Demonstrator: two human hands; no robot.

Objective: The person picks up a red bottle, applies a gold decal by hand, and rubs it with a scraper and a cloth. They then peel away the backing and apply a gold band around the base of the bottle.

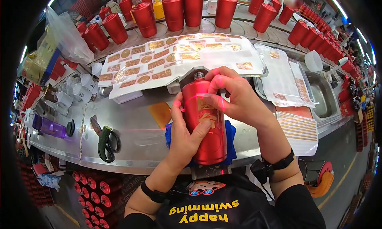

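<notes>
A red bottle (211,143) with gold characters lies tilted on a blue cloth (230,143) at the table's front edge, its narrow neck pointing away from me. My left hand (185,133) is wrapped round the bottle's left side, thumb on its front beside the lower gold character. Over the upper right of the bottle, my right hand (234,93) has thumb and index finger pinched close to the upper gold character; whatever lies between them is too small to make out. Red laser light falls on the bottle and fingers. Behind it are sheets of gold stickers (159,61).
Red bottles (173,14) stand on a curved conveyor (159,34) at the back. On the metal table (131,121) at left are a cucumber (104,143), black scissors (115,141) and a purple bottle (53,127). A striped sheet (296,131) and a sink (324,95) are at right.
</notes>
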